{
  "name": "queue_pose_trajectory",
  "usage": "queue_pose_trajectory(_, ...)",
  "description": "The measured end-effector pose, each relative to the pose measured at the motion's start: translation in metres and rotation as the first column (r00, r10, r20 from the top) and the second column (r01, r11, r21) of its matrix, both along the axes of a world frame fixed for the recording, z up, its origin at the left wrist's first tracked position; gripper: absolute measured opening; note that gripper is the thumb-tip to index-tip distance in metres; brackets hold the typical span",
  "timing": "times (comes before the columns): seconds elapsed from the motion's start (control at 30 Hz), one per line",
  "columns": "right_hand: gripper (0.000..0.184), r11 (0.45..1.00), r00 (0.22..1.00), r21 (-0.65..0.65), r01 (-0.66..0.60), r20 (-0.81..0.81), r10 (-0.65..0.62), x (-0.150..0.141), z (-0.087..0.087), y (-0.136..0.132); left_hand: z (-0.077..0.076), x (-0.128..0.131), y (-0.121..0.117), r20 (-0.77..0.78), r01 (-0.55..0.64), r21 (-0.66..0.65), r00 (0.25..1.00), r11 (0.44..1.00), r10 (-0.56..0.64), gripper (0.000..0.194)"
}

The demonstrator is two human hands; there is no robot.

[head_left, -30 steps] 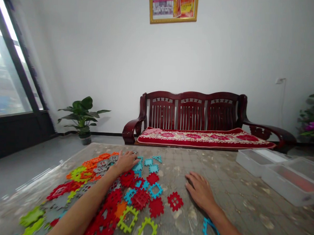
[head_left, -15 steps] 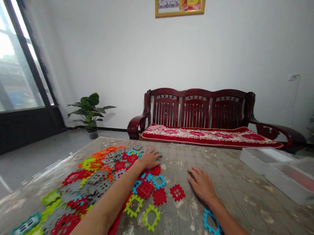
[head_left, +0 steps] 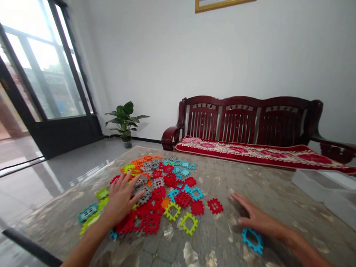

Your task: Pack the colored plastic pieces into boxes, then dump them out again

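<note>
Tile heap: interlocking plastic tiles [head_left: 155,183] in red, grey, orange, teal and lime, piled loosely left of the desk's middle, overlapping at random, more like a tipped-out mass than anything laid in order; notched edges throughout, some tiles solid, some open frames.
Left hand: left hand [head_left: 120,200] palm down on the near edge of the heap, over red and grey tiles; left fingers [head_left: 135,195] splayed and released, with no tile visibly pinched.
Right hand: right hand [head_left: 258,220] low over the bare desk surface, to the right of the heap; right fingers [head_left: 242,201] extended and relaxed, grasping nothing.
Loose tiles: blue frame tile [head_left: 252,240] just below the right hand, well apart from the heap; red tile [head_left: 215,206] a little off the heap, near the right fingers.
Desk: desk [head_left: 252,180] under a glossy clear cover over patterned cloth, carrying the heap.
Bins: clear plastic bins [head_left: 314,184] at the desk's far right corner.
Beyond: dark wooden bench [head_left: 240,120] with a red floral cushion [head_left: 265,155]; potted plant [head_left: 124,121] by the wall.
</note>
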State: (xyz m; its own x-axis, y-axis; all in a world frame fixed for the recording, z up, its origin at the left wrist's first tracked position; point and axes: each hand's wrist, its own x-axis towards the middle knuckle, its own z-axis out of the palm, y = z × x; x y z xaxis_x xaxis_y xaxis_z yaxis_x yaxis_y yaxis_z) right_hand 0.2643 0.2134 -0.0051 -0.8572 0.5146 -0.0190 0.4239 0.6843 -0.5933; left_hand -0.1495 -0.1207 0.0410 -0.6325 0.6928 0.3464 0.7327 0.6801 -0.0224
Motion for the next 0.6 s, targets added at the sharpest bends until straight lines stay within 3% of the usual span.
queue_pose_trajectory(0.1,0.099,0.993,0.996,0.121,-0.010,0.087,-0.001,0.015,-0.010,-0.031,-0.021,0.006,-0.054,-0.004,-0.231,0.033,0.973,0.972,0.231,0.074)
queue_pose_trajectory(0.17,0.087,0.978,0.992,0.204,0.031,0.111,-0.055,0.009,-0.015,-0.047,-0.030,0.014,-0.070,0.054,-0.342,0.007,0.939,0.940,0.341,0.076)
queue_pose_trajectory(0.23,0.076,0.960,0.991,0.267,0.082,0.085,-0.108,-0.010,-0.016,-0.056,-0.033,0.023,-0.070,0.094,-0.383,-0.028,0.919,0.923,0.384,0.075)
queue_pose_trajectory(0.43,0.063,0.952,0.992,0.282,0.122,0.007,-0.129,-0.093,-0.008,-0.066,-0.032,0.048,-0.044,0.079,-0.339,-0.044,0.937,0.940,0.341,0.068)
queue_pose_trajectory(0.6,0.053,0.959,0.987,0.252,0.128,-0.130,-0.097,-0.150,-0.008,-0.081,-0.043,0.059,-0.036,0.138,-0.206,0.078,0.971,0.975,0.194,0.068)
